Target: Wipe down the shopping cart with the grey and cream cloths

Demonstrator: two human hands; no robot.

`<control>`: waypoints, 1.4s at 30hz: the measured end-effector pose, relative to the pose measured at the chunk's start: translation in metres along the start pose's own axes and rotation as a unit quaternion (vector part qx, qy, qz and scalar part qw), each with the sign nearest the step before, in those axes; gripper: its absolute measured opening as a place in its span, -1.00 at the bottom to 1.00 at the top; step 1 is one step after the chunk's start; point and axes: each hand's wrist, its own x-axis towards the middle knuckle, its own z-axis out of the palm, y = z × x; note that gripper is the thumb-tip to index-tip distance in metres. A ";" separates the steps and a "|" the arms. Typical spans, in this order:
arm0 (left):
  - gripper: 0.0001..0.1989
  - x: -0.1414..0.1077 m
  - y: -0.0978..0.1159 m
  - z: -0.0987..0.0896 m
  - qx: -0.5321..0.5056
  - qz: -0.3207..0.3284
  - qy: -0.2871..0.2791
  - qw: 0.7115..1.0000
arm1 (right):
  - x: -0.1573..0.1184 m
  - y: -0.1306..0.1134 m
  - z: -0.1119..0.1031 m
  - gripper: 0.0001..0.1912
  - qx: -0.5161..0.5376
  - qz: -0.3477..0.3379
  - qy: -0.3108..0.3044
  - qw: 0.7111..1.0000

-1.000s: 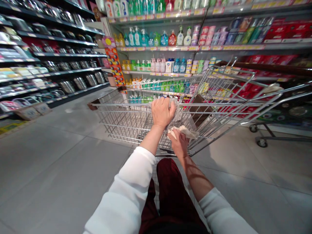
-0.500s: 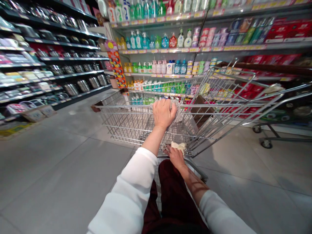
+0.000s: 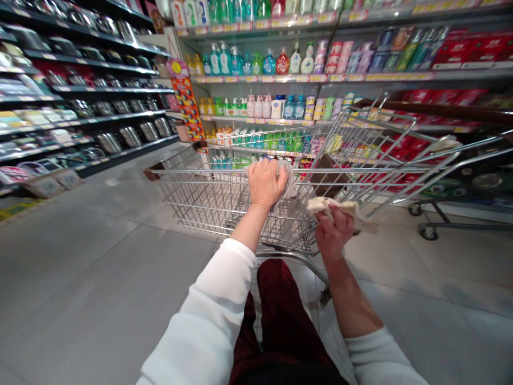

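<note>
A metal shopping cart stands sideways in front of me, its wire basket bare apart from a brown flap near the handle end. My left hand is closed over the cart's top rail, with a greyish cloth bunched under it and hanging inside the basket. My right hand grips a cream cloth and holds it up by the near side of the basket, towards the handle end. Whether that cloth touches the wires I cannot tell.
Shelves of soap and lotion bottles rise behind the cart. Racks of steel pots line the left side. Another wheeled cart stands at the right. Grey floor tiles lie around me.
My right hand has risen and moved right with the cream cloth, away from the basket's lower side. My left hand stays on the rail. The view has shifted slightly.
</note>
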 end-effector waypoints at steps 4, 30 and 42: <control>-0.72 0.000 0.000 0.000 0.000 -0.001 -0.002 1.000 | -0.016 0.013 0.008 -0.73 0.013 0.004 -0.034 0.999; -0.74 0.000 -0.001 0.001 0.039 0.016 0.023 0.999 | 0.219 -0.005 -0.042 -0.60 -0.074 0.050 -0.171 0.981; -0.71 -0.002 0.014 0.005 0.054 0.013 0.017 0.998 | 0.237 -0.006 -0.083 -0.46 -0.163 -0.014 -0.467 0.869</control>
